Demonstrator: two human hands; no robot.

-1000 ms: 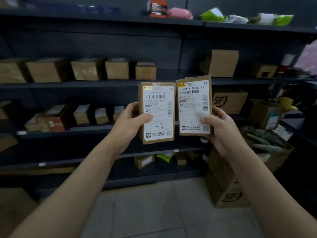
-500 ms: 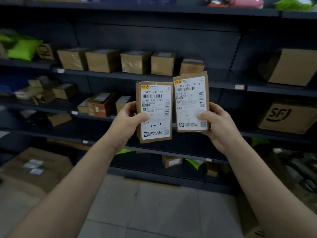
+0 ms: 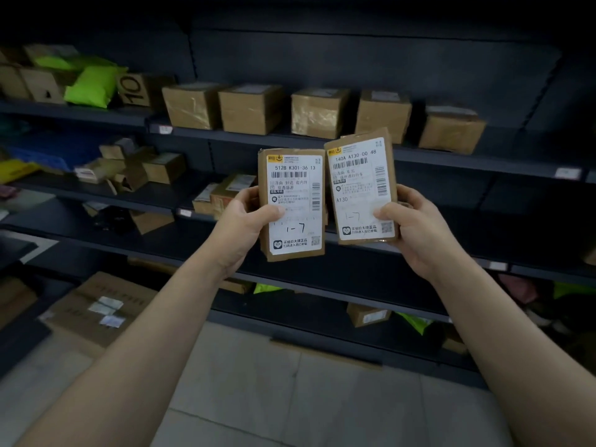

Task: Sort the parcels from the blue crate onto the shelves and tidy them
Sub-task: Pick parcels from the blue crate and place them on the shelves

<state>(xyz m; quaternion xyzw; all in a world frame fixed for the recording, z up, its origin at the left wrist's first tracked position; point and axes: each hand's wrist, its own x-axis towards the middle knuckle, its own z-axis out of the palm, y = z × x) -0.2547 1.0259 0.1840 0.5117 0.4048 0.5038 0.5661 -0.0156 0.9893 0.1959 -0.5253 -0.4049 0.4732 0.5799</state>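
2 forearms reach up from bottom of frame, 1 parcel per hand. Left hand [image 3: 240, 225] clamped on left parcel [image 3: 292, 204]: thumb across label front, fingers [image 3: 248, 193] wrapped round left edge. Right hand [image 3: 416, 229] clamped on right parcel [image 3: 361, 187]: thumb on label's lower right, rest of fingers behind box, hidden. Both parcels = small brown cartons, held in air in front of shelving, label faces toward camera, long axis roughly vertical. Left one near upright; right one tilted a bit, top leaning left, sits slightly higher. Inner edges just beside each other, touching or not: can't tell. Printed codes "512B K301-36 13" (left) & "140A A130 00 48" (right); both w/ handwritten "1-7" low on label.

Below: pale tiled floor [image 3: 290, 398], 1 big flat carton [image 3: 96, 308] at lower left w/ several white labels on top.

Behind: dark shelving [image 3: 451, 159], at least 4 levels visible. Upper level: row of 5 brown boxes [image 3: 251, 108] side by side, spaced apart, behind the held parcels; further left 1 box marked "10" [image 3: 135, 90], then bright green poly bags [image 3: 92, 85], count unclear. Next level down: loose cluster of small cartons [image 3: 142, 167] at left, jumbled, some tilted. Lowest level: 1 small box [image 3: 367, 314] plus green bags beside it.
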